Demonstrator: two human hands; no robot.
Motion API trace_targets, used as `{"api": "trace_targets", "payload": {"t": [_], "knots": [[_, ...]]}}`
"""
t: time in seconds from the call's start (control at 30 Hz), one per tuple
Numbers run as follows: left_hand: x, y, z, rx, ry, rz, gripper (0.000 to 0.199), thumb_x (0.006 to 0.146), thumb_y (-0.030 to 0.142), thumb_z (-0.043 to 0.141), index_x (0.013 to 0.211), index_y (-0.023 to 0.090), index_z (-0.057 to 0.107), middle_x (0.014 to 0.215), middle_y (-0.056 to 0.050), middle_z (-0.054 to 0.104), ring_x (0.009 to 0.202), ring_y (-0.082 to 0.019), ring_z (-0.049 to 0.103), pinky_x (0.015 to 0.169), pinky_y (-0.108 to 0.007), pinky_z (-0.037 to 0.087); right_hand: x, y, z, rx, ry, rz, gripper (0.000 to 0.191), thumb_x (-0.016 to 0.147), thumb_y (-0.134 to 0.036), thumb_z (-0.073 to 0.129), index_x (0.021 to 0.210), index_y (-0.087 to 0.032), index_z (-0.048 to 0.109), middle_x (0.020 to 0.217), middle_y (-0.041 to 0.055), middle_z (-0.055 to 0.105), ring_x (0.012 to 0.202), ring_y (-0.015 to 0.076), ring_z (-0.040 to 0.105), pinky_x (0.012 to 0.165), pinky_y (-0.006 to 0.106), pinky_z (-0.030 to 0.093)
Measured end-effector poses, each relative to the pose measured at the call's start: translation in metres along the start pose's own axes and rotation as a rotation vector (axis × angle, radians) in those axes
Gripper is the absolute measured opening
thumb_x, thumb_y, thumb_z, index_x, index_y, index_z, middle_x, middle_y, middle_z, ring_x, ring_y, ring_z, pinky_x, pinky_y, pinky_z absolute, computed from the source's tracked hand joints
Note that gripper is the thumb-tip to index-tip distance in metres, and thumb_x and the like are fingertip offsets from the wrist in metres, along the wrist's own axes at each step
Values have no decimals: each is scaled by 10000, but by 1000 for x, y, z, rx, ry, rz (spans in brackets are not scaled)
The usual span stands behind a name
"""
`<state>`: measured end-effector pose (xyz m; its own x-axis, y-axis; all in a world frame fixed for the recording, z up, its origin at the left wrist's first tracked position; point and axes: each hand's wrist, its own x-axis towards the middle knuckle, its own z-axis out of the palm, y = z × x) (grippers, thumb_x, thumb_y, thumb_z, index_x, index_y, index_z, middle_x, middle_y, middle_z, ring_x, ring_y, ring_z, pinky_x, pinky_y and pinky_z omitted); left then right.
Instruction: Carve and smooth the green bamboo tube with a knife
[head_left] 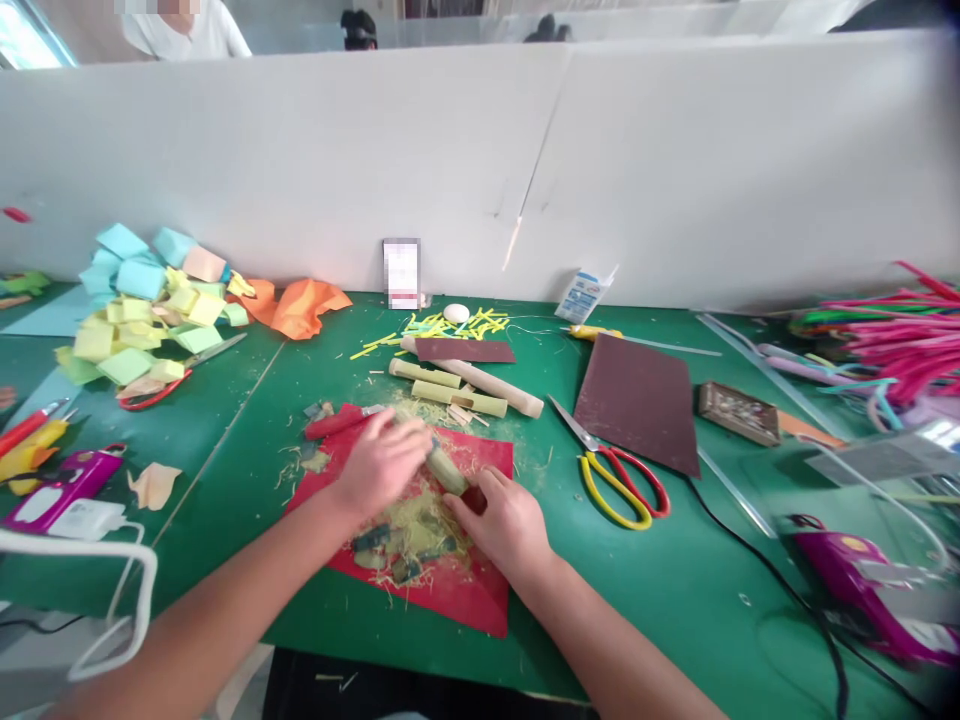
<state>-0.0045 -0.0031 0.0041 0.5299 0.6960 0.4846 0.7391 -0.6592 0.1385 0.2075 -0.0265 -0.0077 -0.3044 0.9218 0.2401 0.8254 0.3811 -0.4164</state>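
Note:
Over a red sheet (491,610) strewn with pale shavings, both my hands are on a short bamboo piece (447,470). My left hand (384,458) is closed over its far end; the fingertips are slightly blurred, and anything beneath them is hidden. Gripping the near end is my right hand (510,520), thumb along the side. Dark offcuts (409,545) lie among the shavings. A red-handled tool (337,423) rests by my left hand, its tip partly covered. Just beyond are split bamboo pieces (457,398), a longer round stick (499,387) and a narrow brown strip (465,350).
Right of my hands lie scissors (611,475), a brown sheet (637,400) and a small box (739,412). Pink strips (900,335) pile at the far right. Folded papers (139,310) and orange paper (300,305) sit left. A white partition (300,170) borders the back.

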Motion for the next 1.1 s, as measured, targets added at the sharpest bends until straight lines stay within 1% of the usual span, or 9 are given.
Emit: {"api": "trace_targets", "payload": {"t": [0.1, 0.23, 0.37, 0.5, 0.6, 0.73, 0.87, 0.97, 1.1], "knots": [[0, -6, -2, 64, 82, -117, 284, 925, 148, 415, 1072, 202, 652, 1101, -75, 689, 1117, -227, 590, 1078, -563, 244, 1, 1, 1, 5, 9, 5, 234, 803, -424, 573, 737, -199, 573, 686, 8, 589, 581, 136, 525, 529, 253, 325], [-1, 0, -3, -19, -56, 69, 298, 923, 151, 415, 1137, 193, 619, 1158, -73, 664, 1182, -210, 545, 1089, -511, 257, 2, 0, 0, 11, 5, -5, 218, 800, -411, 578, 745, -201, 572, 689, 5, 590, 595, 131, 530, 538, 244, 331], [0, 3, 0, 39, 18, -39, 293, 923, 129, 406, 1094, 187, 636, 1129, -75, 677, 1152, -221, 567, 1083, -543, 240, 2, 1, 0, 2, 4, 8, 241, 809, -419, 566, 714, -198, 558, 675, 5, 577, 574, 125, 509, 532, 244, 319], [1, 0, 4, -1, -14, 40, 291, 924, 140, 417, 1130, 188, 615, 1168, -67, 660, 1184, -206, 544, 1093, -516, 244, 2, 2, 0, -4, 0, 12, 249, 814, -424, 561, 719, -194, 561, 670, 6, 576, 573, 127, 509, 522, 245, 308], [1, -1, 4, 42, 56, -63, 279, 921, 133, 422, 1088, 196, 638, 1127, -61, 679, 1151, -217, 567, 1088, -544, 229, 2, 1, 1, -3, 2, 9, 241, 820, -424, 555, 752, -193, 575, 691, 10, 588, 591, 132, 523, 537, 244, 323], [2, -1, 2, -15, -44, 83, 290, 924, 155, 421, 1136, 191, 616, 1159, -71, 663, 1182, -203, 544, 1093, -508, 248, 2, 1, 1, 0, -1, 3, 233, 824, -414, 552, 757, -192, 577, 698, 11, 588, 598, 133, 527, 543, 246, 326], [3, -5, 2, 79, 49, -73, 293, 924, 124, 399, 1086, 183, 637, 1125, -72, 679, 1172, -229, 550, 1089, -558, 205, 1, 2, 2, 5, -1, 2, 242, 820, -427, 558, 762, -193, 578, 697, 9, 582, 601, 136, 526, 548, 249, 325], [2, -7, 2, 8, -52, 82, 293, 928, 152, 409, 1135, 191, 614, 1175, -63, 656, 1212, -202, 518, 1108, -504, 210, 1, 4, 3, 12, -5, -7, 241, 816, -429, 567, 781, -192, 582, 705, 9, 584, 608, 138, 527, 545, 250, 320], [2, -5, 2, 66, 48, -94, 284, 936, 145, 397, 1053, 203, 649, 1116, -46, 685, 1167, -221, 554, 1102, -548, 170, 1, 4, 3, 12, -2, -1, 264, 831, -440, 546, 746, -191, 566, 698, 13, 575, 601, 138, 515, 545, 255, 313]]}}
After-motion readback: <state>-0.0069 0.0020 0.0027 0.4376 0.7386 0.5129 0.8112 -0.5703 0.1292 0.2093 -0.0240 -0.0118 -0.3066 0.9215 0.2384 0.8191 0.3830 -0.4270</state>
